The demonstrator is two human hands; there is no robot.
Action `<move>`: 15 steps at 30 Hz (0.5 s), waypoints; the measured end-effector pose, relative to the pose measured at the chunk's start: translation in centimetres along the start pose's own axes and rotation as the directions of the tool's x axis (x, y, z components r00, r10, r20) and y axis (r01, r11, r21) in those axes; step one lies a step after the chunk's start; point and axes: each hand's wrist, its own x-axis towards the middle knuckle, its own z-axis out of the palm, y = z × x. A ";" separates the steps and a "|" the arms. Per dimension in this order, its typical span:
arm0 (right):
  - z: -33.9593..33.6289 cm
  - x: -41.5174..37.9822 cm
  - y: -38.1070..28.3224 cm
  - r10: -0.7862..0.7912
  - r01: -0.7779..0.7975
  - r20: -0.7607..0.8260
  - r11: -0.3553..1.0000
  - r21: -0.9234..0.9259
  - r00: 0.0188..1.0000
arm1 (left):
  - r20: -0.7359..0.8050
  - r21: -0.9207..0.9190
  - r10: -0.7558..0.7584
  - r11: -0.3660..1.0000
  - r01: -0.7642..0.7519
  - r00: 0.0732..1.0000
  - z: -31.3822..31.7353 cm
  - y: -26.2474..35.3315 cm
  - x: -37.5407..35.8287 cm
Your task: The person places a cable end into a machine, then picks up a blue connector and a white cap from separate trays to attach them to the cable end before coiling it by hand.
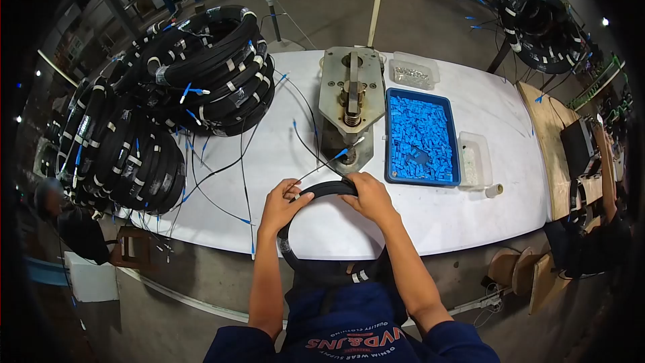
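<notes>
A black cable coil (pixel 287 251) rests partly on the white table's front edge and partly against my body. My left hand (pixel 285 203) pinches the coil's upper left part and a thin cable end. My right hand (pixel 370 197) is wrapped round the coil's upper right part. Beyond my hands, a cable end with a blue connector (pixel 341 153) lies in front of the metal press (pixel 351 91). White bands mark the coil near my body.
Stacked black coils (pixel 222 74) fill the table's left side. A blue tray (pixel 456 161) of small blue parts and clear bins (pixel 414 62) stand right of the press. More coils (pixel 537 23) hang at the back right. People are at both far sides.
</notes>
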 end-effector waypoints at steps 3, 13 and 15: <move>0.7 -0.4 0.7 -0.057 0.056 -0.033 0.998 -0.028 0.998 | 0.017 0.079 -0.072 0.994 0.071 0.997 1.1 1.9 0.4; 4.3 -0.6 2.6 -0.131 0.121 -0.196 0.991 -0.064 0.972 | 0.044 0.486 0.241 0.843 -0.231 0.970 5.5 -0.3 2.8; 4.9 -1.1 3.0 -0.149 0.134 -0.216 0.987 -0.083 0.965 | 0.025 0.424 0.229 0.879 -0.218 0.973 5.7 -1.4 3.1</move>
